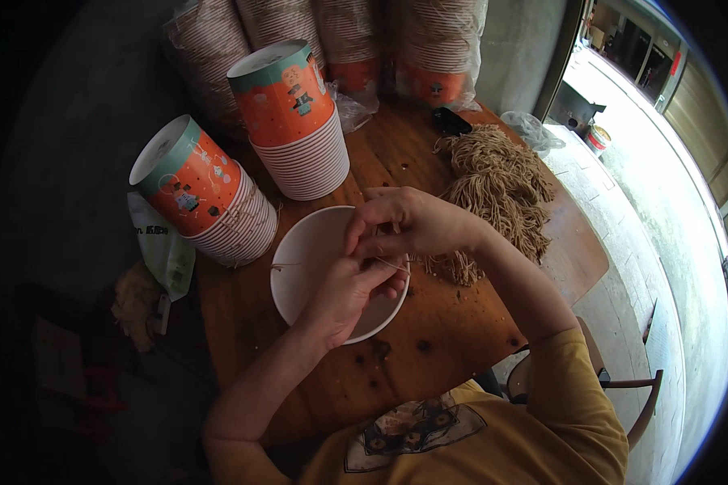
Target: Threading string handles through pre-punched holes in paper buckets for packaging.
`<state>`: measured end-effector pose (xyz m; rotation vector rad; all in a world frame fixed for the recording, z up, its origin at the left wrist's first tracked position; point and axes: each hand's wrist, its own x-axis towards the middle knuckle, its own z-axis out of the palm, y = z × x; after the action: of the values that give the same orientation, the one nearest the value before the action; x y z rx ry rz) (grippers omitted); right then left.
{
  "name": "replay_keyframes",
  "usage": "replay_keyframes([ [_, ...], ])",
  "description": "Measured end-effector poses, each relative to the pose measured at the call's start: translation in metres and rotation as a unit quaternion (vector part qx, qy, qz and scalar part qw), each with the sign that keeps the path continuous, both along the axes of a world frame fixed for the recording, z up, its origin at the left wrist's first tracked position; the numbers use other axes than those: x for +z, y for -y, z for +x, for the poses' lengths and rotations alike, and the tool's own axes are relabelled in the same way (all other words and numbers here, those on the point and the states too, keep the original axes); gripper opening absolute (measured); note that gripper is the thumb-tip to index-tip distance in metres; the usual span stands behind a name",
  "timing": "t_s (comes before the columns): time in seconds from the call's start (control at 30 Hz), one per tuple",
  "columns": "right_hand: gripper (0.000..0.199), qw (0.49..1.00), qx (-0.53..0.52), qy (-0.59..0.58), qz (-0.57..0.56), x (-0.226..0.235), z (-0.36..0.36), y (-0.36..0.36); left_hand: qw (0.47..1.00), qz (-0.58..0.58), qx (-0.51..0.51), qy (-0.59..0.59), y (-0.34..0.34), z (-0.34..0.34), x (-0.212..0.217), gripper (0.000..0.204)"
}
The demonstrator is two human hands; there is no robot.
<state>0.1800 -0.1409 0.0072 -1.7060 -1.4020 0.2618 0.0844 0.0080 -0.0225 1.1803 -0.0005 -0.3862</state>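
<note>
A round white paper tub (299, 234) stands on the wooden table with its open mouth up. Over its right side my two hands meet. My right hand (412, 222) pinches from above, and my left hand (344, 295) comes in from below with its fingers curled. Between the fingers runs a thin tan string (392, 264); a short end of string also shows at the tub's left rim. The fingertips partly hide each other. To the right of my right hand lies a heap of tan strings (497, 182).
Two stacks of orange and teal paper tubs, the left stack (206, 190) and the right stack (295, 121), lean behind the tub. Plastic-wrapped tub stacks (437, 48) line the wall. A black object (451, 121) lies by the heap. A chair (643, 404) stands at lower right.
</note>
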Motion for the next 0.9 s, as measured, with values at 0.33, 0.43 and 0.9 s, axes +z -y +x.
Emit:
replay_keyframes([
  [0.33, 0.012, 0.964, -0.194, 0.169, 0.072, -0.027, -0.013, 0.023, 0.997, -0.031, -0.048, -0.045, -0.002, 0.005, -0.001, 0.013],
  [0.43, 0.016, 0.965, -0.250, 0.001, 0.083, -0.028, -0.041, 0.039, 0.997, -0.037, -0.053, -0.037, -0.004, 0.008, -0.005, 0.012],
  [0.9, 0.014, 0.939, -0.293, 0.170, 0.057, -0.042, -0.075, 0.041, 0.995, -0.008, -0.064, -0.078, -0.005, 0.010, 0.002, 0.010],
])
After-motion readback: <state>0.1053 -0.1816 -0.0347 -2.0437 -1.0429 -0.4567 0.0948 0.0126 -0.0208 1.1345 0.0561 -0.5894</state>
